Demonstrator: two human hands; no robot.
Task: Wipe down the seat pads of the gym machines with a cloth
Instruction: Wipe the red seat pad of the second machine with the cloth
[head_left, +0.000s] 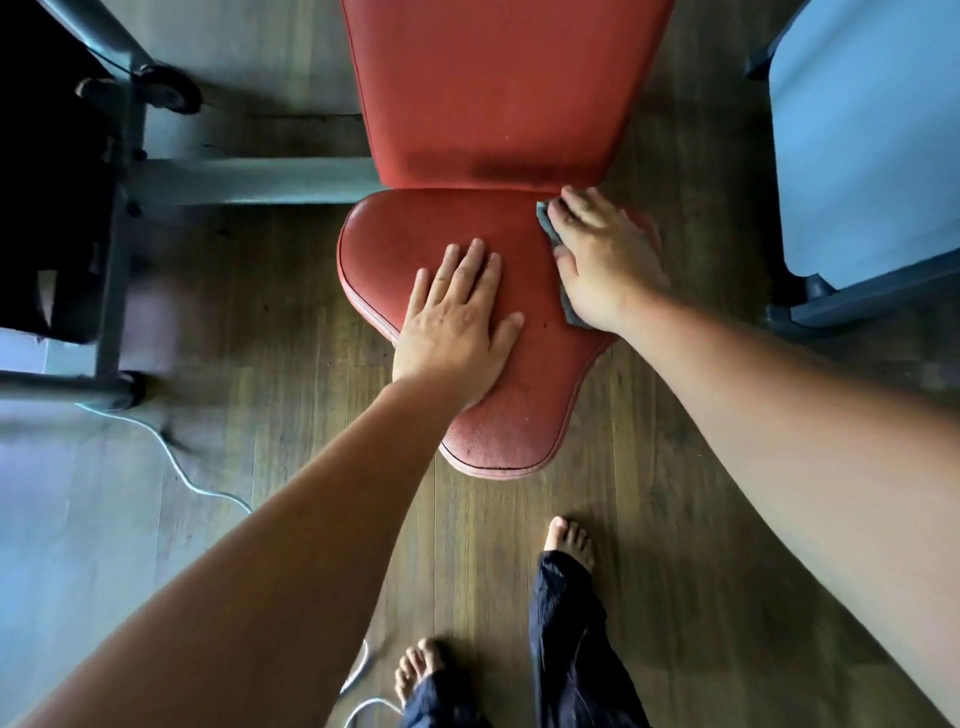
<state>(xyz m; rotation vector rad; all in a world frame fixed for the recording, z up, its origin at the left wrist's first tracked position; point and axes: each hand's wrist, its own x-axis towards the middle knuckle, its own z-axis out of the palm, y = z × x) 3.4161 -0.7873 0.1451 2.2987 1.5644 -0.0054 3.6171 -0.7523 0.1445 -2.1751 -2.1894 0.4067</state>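
A red leather seat pad (395, 244) of a gym bench fills the middle of the view, with the red back pad (493, 88) rising behind it. My left hand (457, 322) lies flat on the seat's left part, fingers spread, holding nothing. My right hand (602, 260) presses a grey cloth (545, 221) onto the seat's right rear corner, close to the gap between the two pads. Most of the cloth is hidden under the palm; only its edges show by the fingertips and at the wrist.
A grey metal machine frame (249, 179) with a black weight stack (47, 171) stands to the left. A pale blue padded bench (862, 140) stands at the right. A white cable (171, 457) trails over the wooden floor. My bare feet (569, 540) stand below the seat.
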